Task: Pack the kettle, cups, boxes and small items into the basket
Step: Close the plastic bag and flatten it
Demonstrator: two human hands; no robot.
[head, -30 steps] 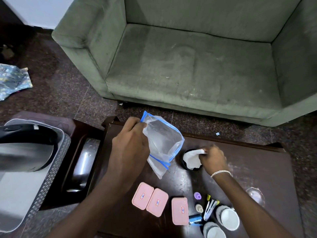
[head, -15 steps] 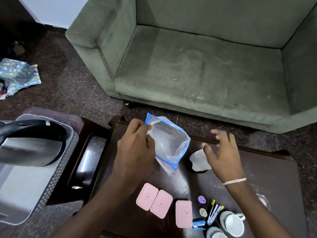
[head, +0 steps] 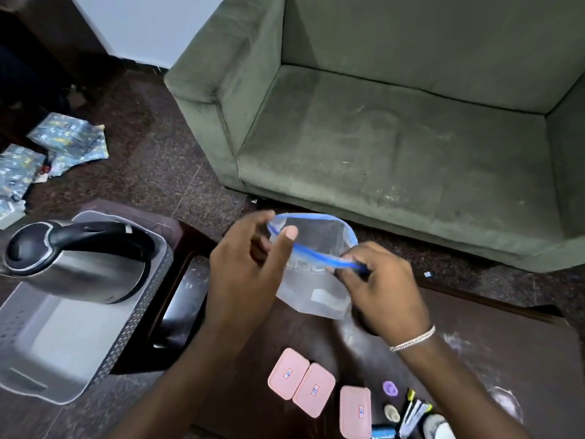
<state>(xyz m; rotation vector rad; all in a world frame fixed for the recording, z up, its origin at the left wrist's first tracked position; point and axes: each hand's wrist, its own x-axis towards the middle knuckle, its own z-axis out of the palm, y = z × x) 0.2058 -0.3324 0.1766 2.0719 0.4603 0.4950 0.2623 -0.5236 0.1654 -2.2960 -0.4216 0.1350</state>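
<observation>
A clear plastic bag with a blue zip rim (head: 316, 280) hangs above the dark table (head: 493, 350). My left hand (head: 247, 274) pinches the rim's left side and my right hand (head: 380, 289) pinches its right side, so the mouth is spread. A steel kettle with a black handle (head: 76, 258) lies in the grey basket (head: 139, 312) at the left. Three pink boxes (head: 316, 391) lie at the table's near edge. Beside them are a purple bit (head: 390, 388), a pale bit (head: 392, 412), some pens (head: 414, 413) and a white cup (head: 440, 427).
A green sofa (head: 395, 137) stands just behind the table. Patterned wrapping paper (head: 63, 144) lies on the dark floor at the far left. A glossy dark tray (head: 180, 308) sits between basket and table. A faint glass lid (head: 506, 403) rests at the table's right.
My right hand left the black dish with the white paper and took the bag's rim. Both hands have pulled the bag's mouth apart. The view has tilted, hiding the dish.
</observation>
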